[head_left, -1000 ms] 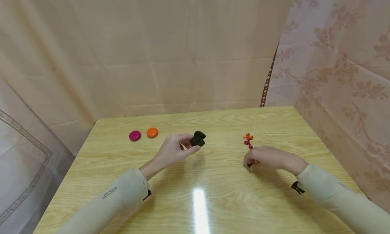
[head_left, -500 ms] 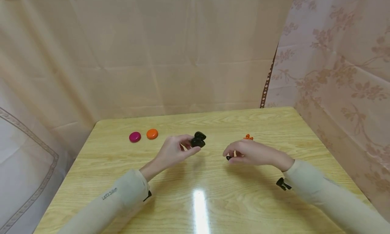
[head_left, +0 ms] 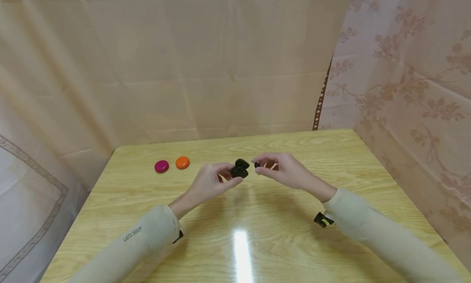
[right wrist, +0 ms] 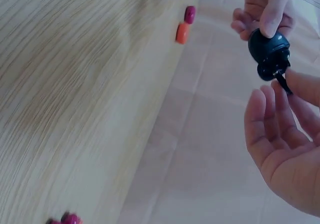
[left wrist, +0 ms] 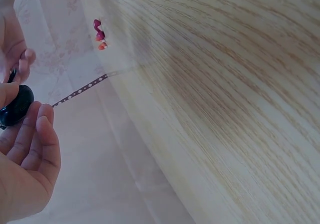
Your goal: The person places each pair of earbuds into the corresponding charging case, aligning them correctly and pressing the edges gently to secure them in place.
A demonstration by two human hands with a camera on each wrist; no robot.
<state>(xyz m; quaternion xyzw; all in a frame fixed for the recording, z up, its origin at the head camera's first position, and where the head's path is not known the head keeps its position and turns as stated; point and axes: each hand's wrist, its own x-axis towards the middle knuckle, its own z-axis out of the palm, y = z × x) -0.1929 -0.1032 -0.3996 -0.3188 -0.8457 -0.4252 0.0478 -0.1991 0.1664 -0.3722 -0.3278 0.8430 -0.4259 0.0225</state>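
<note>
My left hand (head_left: pixel 209 183) holds a glossy black earbud case (head_left: pixel 240 171), its lid flipped open, raised over the table. Thumb and fingers of my right hand (head_left: pixel 285 169) pinch a small black earbud (head_left: pixel 256 165) just to the right of the case. In the right wrist view the earbud's dark stem (right wrist: pixel 284 84) sticks out between the fingertips, right at the open case (right wrist: pixel 270 49). From the left wrist, the black case (left wrist: pixel 17 107) shows between thumb and fingers.
On the table (head_left: pixel 294 242), a magenta round case (head_left: pixel 161 166) and an orange one (head_left: pixel 182 162) lie at the back left. Magenta earbuds (left wrist: pixel 99 29) and orange earbuds (left wrist: pixel 102 46) lie on the right side, hidden by my right hand in the head view. Curtains surround the table.
My right hand has lifted the black earbud from the right side and carried it left and up to the black case. The left hand has kept its place with the case.
</note>
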